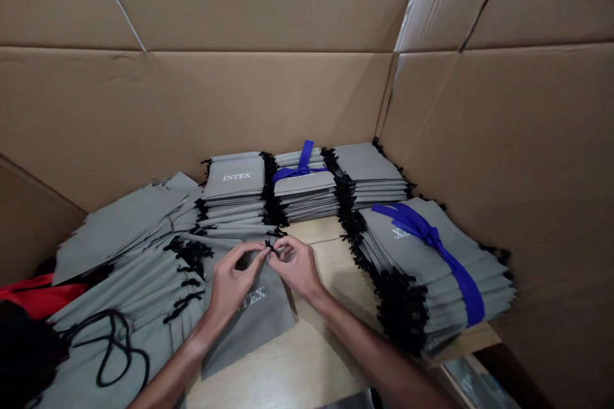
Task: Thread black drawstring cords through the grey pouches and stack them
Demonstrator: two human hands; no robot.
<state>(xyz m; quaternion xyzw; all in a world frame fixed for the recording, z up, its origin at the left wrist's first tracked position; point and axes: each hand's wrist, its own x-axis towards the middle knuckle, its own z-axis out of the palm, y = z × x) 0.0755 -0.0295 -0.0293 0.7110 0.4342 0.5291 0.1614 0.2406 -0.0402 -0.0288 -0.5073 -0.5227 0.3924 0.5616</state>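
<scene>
Head view: left hand (235, 273) and right hand (300, 268) meet at top edge of gray INTEX pouch (252, 332), thumbs and forefingers of both pinching its black cord (270, 246). Pouch on wooden table (283, 367), between pouch pile (129, 281) at left and bundle (426, 262) with blue ribbon (458, 271) at right. Three stacks (235, 186) behind, near cardboard wall (268, 102).

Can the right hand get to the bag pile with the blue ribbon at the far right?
Probably yes: only tabletop shows between the right hand and that bag pile. The hand seems to be pinching a black cord, so it'd likely let go first.
</scene>
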